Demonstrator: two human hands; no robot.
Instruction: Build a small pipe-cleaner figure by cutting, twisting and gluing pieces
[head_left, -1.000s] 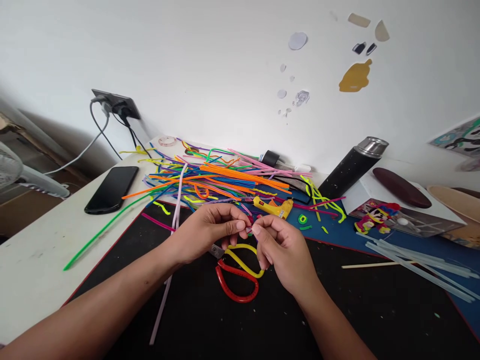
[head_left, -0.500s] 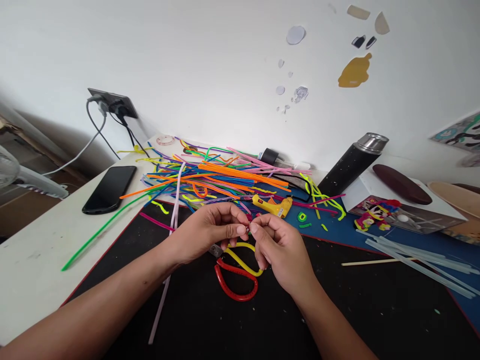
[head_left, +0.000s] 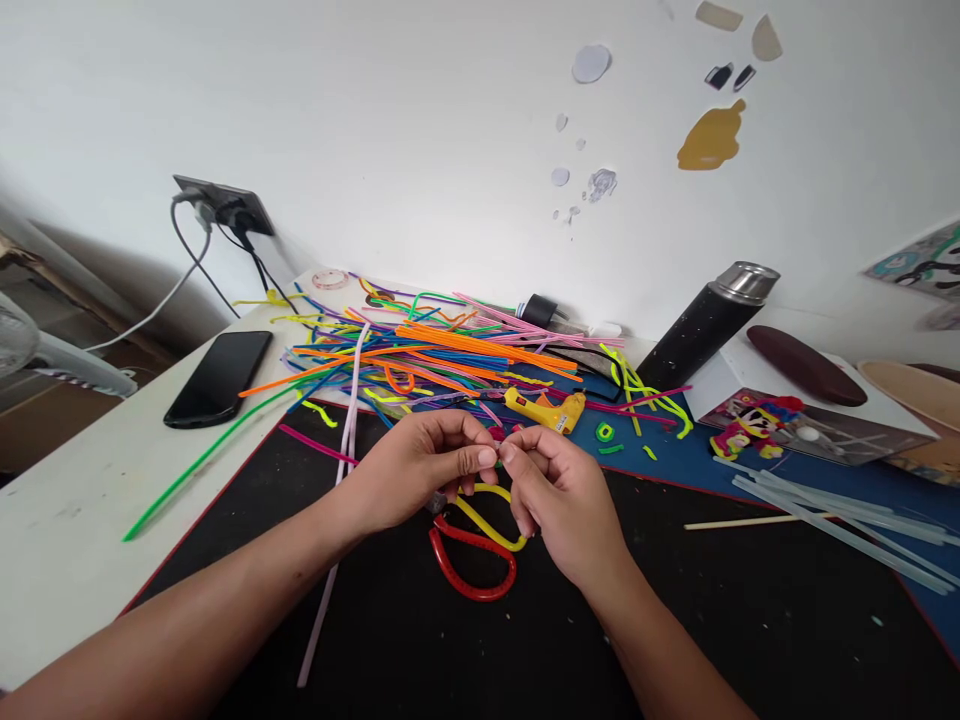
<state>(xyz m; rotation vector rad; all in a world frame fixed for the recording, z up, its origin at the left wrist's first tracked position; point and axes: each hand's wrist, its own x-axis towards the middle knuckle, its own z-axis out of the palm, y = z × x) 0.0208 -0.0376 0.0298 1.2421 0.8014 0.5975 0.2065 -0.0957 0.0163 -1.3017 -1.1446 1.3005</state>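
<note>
My left hand (head_left: 420,470) and my right hand (head_left: 559,490) meet over a black mat (head_left: 675,620), fingertips pinched together on a tiny red pipe-cleaner piece (head_left: 498,434) that is mostly hidden between them. Under the hands lie scissors (head_left: 476,545) with red and yellow handles. A heap of coloured pipe cleaners (head_left: 442,355) is spread just beyond the hands. A yellow glue gun (head_left: 546,410) lies right behind my right hand's fingers.
A black phone (head_left: 219,378) lies on the white table at left, near a wall socket with cables (head_left: 217,205). A black flask (head_left: 701,325) stands at right by a box (head_left: 810,415). Clear glue sticks (head_left: 840,525) and a thin wooden stick (head_left: 750,521) lie on the mat.
Both hands have stayed in place, and the fingertips have shifted slightly around the small piece. The view has tilted a little.
</note>
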